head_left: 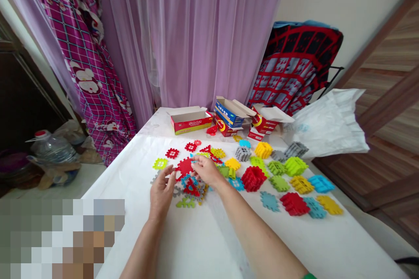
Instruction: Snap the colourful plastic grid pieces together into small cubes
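forearms (255, 222) reach red piece (183, 167), white-lettered boxes (225, 113) beyond.

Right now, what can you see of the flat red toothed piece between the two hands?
The flat red toothed piece looks like solid, windowless plastic. It sits just beyond a jumbled red-and-blue cluster. The right hand covers its right edge, apparently pinching it; the left hand is at its left edge, contact unclear.

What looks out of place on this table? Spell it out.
The loose pieces beside the left hand lie jumbled, unlike the stacks to the right. Behind, the blue box sits atop a red box, flap open. Nothing looks clearly spilled or damaged.
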`<state>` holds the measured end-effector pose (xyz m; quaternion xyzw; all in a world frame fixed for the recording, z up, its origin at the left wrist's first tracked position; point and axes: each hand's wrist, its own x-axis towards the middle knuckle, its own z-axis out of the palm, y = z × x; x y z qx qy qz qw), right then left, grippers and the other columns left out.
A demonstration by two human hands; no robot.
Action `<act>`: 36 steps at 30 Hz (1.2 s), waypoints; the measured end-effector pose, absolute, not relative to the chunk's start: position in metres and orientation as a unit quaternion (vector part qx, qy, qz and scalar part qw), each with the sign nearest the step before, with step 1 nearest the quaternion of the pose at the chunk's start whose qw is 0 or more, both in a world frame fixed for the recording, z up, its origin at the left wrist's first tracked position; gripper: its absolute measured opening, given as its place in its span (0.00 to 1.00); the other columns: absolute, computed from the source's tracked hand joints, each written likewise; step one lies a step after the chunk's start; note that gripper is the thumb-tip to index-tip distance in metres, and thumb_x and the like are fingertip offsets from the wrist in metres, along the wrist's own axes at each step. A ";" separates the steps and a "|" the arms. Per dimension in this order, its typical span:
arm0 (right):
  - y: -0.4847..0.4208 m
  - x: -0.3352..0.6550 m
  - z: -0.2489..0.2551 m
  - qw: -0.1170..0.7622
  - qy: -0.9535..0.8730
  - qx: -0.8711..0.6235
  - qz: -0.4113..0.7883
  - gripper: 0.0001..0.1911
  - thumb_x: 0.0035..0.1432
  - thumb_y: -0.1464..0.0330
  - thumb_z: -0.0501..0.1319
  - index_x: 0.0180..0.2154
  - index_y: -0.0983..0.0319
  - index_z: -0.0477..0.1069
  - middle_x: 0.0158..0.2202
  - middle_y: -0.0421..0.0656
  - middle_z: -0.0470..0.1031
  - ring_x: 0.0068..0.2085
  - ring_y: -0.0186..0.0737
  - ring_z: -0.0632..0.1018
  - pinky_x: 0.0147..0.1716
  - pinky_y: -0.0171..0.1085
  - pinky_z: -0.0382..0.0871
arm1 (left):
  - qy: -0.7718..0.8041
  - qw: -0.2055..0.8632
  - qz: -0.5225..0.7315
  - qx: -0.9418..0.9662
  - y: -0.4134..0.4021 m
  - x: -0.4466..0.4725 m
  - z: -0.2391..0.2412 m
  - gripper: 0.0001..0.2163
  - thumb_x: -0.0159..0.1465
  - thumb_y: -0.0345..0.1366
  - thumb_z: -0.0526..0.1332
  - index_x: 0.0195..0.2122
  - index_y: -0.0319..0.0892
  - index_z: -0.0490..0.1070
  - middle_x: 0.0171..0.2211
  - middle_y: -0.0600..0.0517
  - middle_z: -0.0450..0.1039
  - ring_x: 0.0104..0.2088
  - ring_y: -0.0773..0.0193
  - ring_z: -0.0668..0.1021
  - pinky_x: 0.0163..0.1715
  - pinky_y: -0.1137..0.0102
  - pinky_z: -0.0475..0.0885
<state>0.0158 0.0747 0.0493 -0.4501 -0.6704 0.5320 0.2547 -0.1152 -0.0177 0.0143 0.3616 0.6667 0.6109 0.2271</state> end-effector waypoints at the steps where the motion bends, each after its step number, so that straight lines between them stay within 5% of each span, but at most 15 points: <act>1: 0.071 0.019 0.047 0.276 -0.644 -0.434 0.566 0.12 0.60 0.70 0.55 0.47 0.61 0.67 0.26 0.36 0.73 0.25 0.33 0.77 0.20 0.29 0.66 | 0.657 0.254 0.612 0.360 -0.017 -0.113 0.016 0.23 0.52 0.53 0.62 0.42 0.42 0.74 0.29 0.51 0.77 0.22 0.66 0.74 0.22 0.71 0.68; 8: 0.049 0.040 0.036 0.319 -0.675 -0.411 0.523 0.17 0.59 0.72 0.56 0.50 0.59 0.67 0.24 0.34 0.71 0.23 0.32 0.76 0.21 0.29 0.67 | 0.616 0.437 0.558 0.344 -0.021 -0.100 0.020 0.26 0.46 0.58 0.65 0.34 0.41 0.69 0.12 0.60 0.65 0.12 0.74 0.61 0.12 0.78 0.50; 12: 0.036 0.064 0.045 0.289 -0.767 -0.420 0.389 0.22 0.59 0.72 0.56 0.56 0.57 0.66 0.28 0.36 0.75 0.31 0.36 0.78 0.33 0.34 0.71 | 0.597 0.489 0.500 0.392 -0.026 -0.094 0.024 0.24 0.46 0.58 0.66 0.31 0.42 0.67 0.10 0.61 0.62 0.12 0.75 0.59 0.12 0.79 0.48; 16: 0.020 0.087 0.062 0.233 -0.863 -0.398 0.207 0.26 0.56 0.63 0.63 0.57 0.55 0.65 0.45 0.43 0.76 0.45 0.44 0.77 0.43 0.40 0.70 | 0.602 0.494 0.453 0.434 -0.028 -0.085 0.030 0.24 0.46 0.60 0.65 0.29 0.42 0.68 0.10 0.61 0.61 0.11 0.76 0.57 0.12 0.78 0.48; 21: 0.010 0.101 0.072 0.140 -0.922 -0.358 0.050 0.22 0.53 0.59 0.66 0.49 0.57 0.68 0.46 0.45 0.72 0.45 0.46 0.74 0.41 0.42 0.70 | 0.605 0.490 0.415 0.470 -0.033 -0.070 0.033 0.26 0.46 0.63 0.64 0.27 0.43 0.67 0.09 0.61 0.61 0.10 0.76 0.56 0.11 0.78 0.50; 28: 0.008 0.127 0.076 0.133 -0.919 -0.365 0.068 0.20 0.50 0.61 0.67 0.43 0.59 0.67 0.42 0.44 0.72 0.43 0.45 0.74 0.40 0.39 0.68 | 0.576 0.507 0.385 0.513 -0.037 -0.065 0.023 0.26 0.50 0.63 0.61 0.34 0.43 0.70 0.12 0.59 0.65 0.12 0.72 0.62 0.12 0.77 0.54; 36: 0.036 0.295 0.108 0.056 -0.839 -0.536 0.076 0.24 0.48 0.64 0.68 0.48 0.60 0.69 0.47 0.46 0.73 0.48 0.46 0.73 0.46 0.40 0.65 | 0.602 0.450 0.473 0.460 -0.035 -0.078 0.025 0.28 0.50 0.62 0.61 0.37 0.41 0.74 0.21 0.52 0.74 0.14 0.71 0.64 0.11 0.75 0.58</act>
